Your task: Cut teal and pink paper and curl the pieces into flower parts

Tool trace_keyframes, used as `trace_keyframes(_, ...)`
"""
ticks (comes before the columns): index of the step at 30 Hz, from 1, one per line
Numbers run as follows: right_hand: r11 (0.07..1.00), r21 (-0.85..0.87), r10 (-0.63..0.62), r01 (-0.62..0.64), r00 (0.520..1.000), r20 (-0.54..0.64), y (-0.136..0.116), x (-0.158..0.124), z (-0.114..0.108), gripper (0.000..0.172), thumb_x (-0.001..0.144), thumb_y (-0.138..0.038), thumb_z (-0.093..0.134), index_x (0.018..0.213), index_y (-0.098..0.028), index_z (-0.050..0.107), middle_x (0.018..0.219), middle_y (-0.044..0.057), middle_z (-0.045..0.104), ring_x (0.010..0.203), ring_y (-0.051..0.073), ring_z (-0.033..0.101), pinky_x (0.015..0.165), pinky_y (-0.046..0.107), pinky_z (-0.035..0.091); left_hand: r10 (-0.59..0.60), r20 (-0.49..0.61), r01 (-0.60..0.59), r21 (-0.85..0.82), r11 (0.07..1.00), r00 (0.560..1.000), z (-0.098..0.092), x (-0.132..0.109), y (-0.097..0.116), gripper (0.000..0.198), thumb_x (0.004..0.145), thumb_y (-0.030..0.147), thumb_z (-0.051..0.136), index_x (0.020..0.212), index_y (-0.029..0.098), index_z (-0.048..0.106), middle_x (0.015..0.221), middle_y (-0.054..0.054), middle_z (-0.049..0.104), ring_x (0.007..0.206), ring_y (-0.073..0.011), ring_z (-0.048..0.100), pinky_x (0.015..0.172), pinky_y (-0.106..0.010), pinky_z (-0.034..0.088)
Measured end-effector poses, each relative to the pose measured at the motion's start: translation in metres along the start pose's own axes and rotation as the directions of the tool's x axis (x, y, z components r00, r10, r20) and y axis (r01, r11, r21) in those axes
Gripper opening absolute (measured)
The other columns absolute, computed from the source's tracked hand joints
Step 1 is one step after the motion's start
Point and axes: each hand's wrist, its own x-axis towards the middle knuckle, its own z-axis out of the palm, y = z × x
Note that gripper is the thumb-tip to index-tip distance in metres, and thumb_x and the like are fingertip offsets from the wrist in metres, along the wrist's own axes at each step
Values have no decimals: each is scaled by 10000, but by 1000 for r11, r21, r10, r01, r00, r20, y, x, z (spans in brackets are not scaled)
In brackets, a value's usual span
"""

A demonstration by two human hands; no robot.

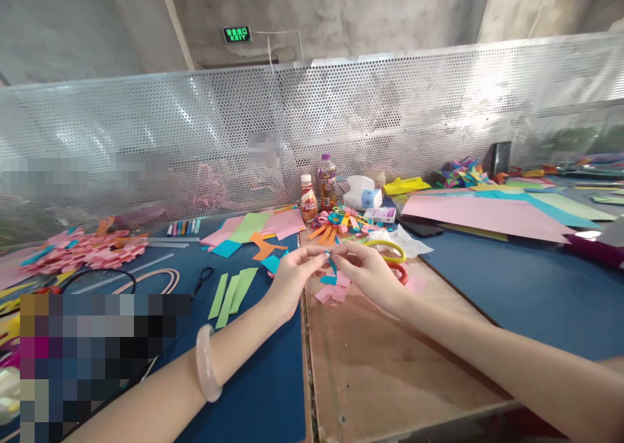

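Note:
My left hand (pixel 296 272) and my right hand (pixel 359 267) meet near the middle of the view, fingertips pinched together on a small blue paper strip (pixel 333 265). Pink paper scraps (pixel 334 291) and a blue piece lie on the wooden board (pixel 370 365) just below the fingers. Scissors with yellow and red handles (pixel 400 272) rest beside my right hand, partly hidden by it. Beyond the fingers sits a multicoloured paper-strip bundle (pixel 341 219). Green paper strips (pixel 229 300) lie left of my left hand.
Two bottles (pixel 309 199) and a tissue pack (pixel 363 194) stand near the perforated metal screen (pixel 351 118). Pink paper pieces (pixel 92 254) are heaped at far left. Large coloured sheets (pixel 478 215) and a dark phone (pixel 422 226) lie at right.

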Motion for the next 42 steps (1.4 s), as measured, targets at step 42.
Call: trace_keyframes(42,999,16,33,-32,997,-74,-3,5,-3,141,755,-271,541,755,-165,633,735,19,625,680,134,537,619,261,422,37,30,-41,165,985,999,3,-2,3,131,711,254,610,788,152,585,733,-12,593,666,-127,558,667,-266,440)
